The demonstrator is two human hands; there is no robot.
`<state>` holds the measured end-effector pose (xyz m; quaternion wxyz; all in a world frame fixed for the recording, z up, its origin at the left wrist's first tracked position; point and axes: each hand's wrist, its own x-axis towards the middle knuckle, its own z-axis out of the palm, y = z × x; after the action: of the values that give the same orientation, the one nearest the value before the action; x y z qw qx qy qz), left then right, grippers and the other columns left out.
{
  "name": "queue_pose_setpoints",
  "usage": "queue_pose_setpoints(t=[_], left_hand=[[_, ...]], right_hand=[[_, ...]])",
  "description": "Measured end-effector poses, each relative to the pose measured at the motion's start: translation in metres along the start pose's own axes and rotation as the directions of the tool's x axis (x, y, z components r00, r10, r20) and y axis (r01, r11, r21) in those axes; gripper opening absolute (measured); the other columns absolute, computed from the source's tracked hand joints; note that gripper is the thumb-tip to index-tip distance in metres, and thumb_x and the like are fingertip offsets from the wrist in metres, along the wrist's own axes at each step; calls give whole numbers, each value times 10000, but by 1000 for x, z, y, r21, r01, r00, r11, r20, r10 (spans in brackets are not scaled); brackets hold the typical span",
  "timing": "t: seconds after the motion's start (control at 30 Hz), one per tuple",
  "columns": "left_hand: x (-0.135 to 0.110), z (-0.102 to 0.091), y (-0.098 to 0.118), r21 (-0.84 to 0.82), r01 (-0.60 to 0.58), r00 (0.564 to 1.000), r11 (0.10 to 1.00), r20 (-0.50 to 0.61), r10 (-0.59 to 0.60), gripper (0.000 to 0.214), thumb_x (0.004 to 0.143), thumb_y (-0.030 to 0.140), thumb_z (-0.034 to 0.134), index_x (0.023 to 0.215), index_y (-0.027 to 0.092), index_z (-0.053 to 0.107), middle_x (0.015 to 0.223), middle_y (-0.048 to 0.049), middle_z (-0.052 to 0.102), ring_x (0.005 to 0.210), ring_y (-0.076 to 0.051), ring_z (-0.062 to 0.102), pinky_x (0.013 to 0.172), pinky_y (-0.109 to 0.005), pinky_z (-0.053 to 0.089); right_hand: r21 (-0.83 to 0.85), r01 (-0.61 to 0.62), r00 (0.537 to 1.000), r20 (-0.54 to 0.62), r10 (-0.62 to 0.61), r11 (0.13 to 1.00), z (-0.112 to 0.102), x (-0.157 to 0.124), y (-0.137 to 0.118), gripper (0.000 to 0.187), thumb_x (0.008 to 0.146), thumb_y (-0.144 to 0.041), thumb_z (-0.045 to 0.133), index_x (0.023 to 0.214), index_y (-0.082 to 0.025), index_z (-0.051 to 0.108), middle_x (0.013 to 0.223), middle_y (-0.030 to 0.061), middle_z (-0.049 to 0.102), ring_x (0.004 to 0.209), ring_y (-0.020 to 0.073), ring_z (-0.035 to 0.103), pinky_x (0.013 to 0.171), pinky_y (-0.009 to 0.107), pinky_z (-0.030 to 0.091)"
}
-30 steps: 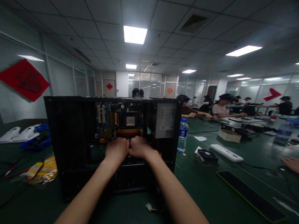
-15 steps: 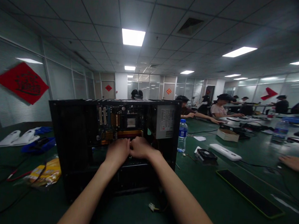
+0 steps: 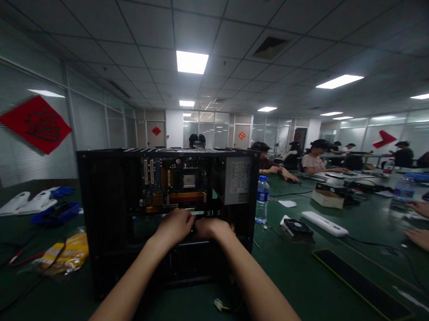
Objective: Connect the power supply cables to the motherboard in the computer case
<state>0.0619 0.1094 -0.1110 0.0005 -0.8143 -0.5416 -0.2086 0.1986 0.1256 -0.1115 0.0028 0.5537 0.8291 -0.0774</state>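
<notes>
In front of me a black computer case [image 3: 86, 211] stands on the table with its side open. Inside, a motherboard [image 3: 155, 186] with a silver square chip [image 3: 189, 180] and yellow-orange memory slots [image 3: 189, 196] shows above my hands. A grey, labelled power supply [image 3: 237, 181] sits at the upper right. Both hands reach into the case just below the board, close side by side. My left hand [image 3: 177, 227] is closed, thumb and fingers pinched together. My right hand [image 3: 213, 229] is bent inward with curled fingers. Whatever the fingertips hold is hidden. A white cable connector [image 3: 220, 304] lies on the tabletop below.
Right of the case are a water bottle [image 3: 262, 200], a black fan-like part [image 3: 297, 230], a white power strip [image 3: 325, 224] and a dark flat pad [image 3: 362, 285]. On the left lie a yellow packet [image 3: 67, 253] and a blue tray [image 3: 55, 213]. Co-workers' hands [image 3: 424, 240] rest at far right.
My hands have moved down, away from the memory slots, and the fingers have parted slightly. The view has shifted a little. Across the table, a co-worker's outstretched arm has drawn back.
</notes>
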Motion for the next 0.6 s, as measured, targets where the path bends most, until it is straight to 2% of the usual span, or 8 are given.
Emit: queue_pose_setpoints(t=[0.1, 0.2, 0.27, 0.33, 0.4, 0.5, 0.53, 0.6], left_hand=[[2, -10, -1, -66, -18, 999, 998, -41, 15, 349, 983, 306, 434, 841, 161, 719, 889, -119, 749, 862, -239, 698, 741, -298, 460], [1, -35, -5, -150, -34, 996, 988, -91, 21, 414, 1014, 347, 349, 840, 150, 669, 850, -85, 733, 798, -206, 676, 702, -270, 461], [-5, -57, -6, -215, -64, 993, 974, -110, 41, 458, 1021, 408, 313, 847, 151, 651, 806, -55, 717, 738, -186, 655, 651, -251, 462], [-15, -81, -4, -371, -149, 984, 916, -143, 102, 435, 992, 470, 395, 851, 153, 656, 735, -22, 686, 668, -166, 621, 629, -241, 464], [-29, -103, 4, -476, -227, 967, 850, -214, 139, 406, 963, 478, 474, 781, 158, 645, 658, 1, 635, 604, -144, 577, 587, -230, 441], [-57, -132, 30, -437, -304, 929, 847, -332, 163, 383, 962, 459, 500, 745, 177, 642, 635, 7, 620, 595, -139, 564, 562, -226, 428], [-68, -140, 40, -392, -326, 917, 861, -352, 187, 350, 957, 441, 519, 758, 191, 662, 672, 4, 652, 622, -143, 587, 583, -227, 445], [-93, -149, 56, -301, -384, 891, 873, -368, 265, 283, 947, 428, 538, 803, 245, 699, 713, 11, 686, 636, -143, 613, 605, -231, 472]], right_hand=[[37, 99, 992, -76, -96, 994, -6, -1, -7, 365, 827, -171, 611, 1173, -124, 716, 1160, 178, 721, 1015, 270, 717, 759, 268, 536], [49, 122, 953, -284, -103, 991, -19, -7, -21, 369, 873, -197, 524, 1186, -117, 702, 1129, 197, 724, 989, 284, 716, 719, 280, 505], [65, 129, 890, -448, -87, 990, -30, -16, -32, 300, 857, -223, 535, 1041, -125, 752, 992, 187, 754, 888, 286, 728, 635, 272, 457], [110, 194, 808, -581, -95, 975, -41, -29, -40, 250, 866, -261, 548, 918, -159, 771, 889, 135, 766, 793, 246, 719, 570, 255, 383], [163, 281, 742, -663, -106, 946, -50, -42, -43, 327, 928, -336, 508, 817, -169, 767, 769, 85, 748, 669, 182, 668, 539, 243, 326], [157, 440, 652, -733, -195, 884, -60, -59, -39, 472, 982, -379, 448, 678, -145, 723, 587, 20, 639, 540, 110, 527, 532, 235, 282], [142, 480, 638, -733, -234, 866, -62, -63, -37, 489, 989, -374, 441, 659, -137, 714, 558, 6, 604, 524, 99, 496, 531, 236, 270], [99, 510, 641, -705, -302, 854, -65, -70, -35, 493, 994, -363, 443, 658, -128, 716, 544, -3, 577, 519, 94, 472, 531, 244, 253]])
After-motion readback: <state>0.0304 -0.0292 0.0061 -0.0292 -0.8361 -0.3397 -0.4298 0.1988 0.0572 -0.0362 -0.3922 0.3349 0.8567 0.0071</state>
